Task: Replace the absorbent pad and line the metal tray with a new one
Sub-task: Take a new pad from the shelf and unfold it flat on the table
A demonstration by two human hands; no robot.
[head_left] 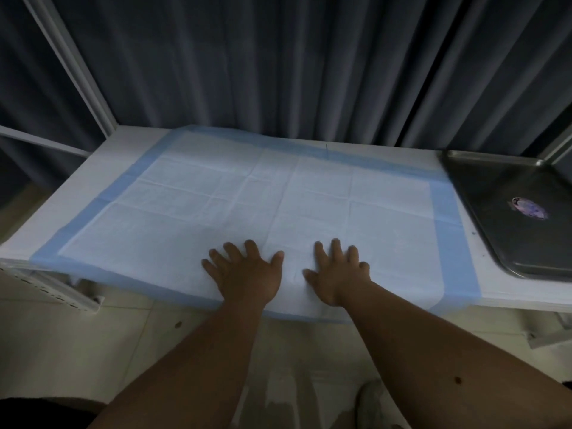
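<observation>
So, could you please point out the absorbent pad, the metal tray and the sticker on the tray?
absorbent pad (247,193): head view, white quilted centre.
metal tray (495,193): head view, bare dark floor, left of the sticker.
sticker (528,208): head view, its purple middle.

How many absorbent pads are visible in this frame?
1. The absorbent pad lies spread flat on the white table, with the left hand and right hand pressing on its near edge. The metal tray at right holds none.
</observation>
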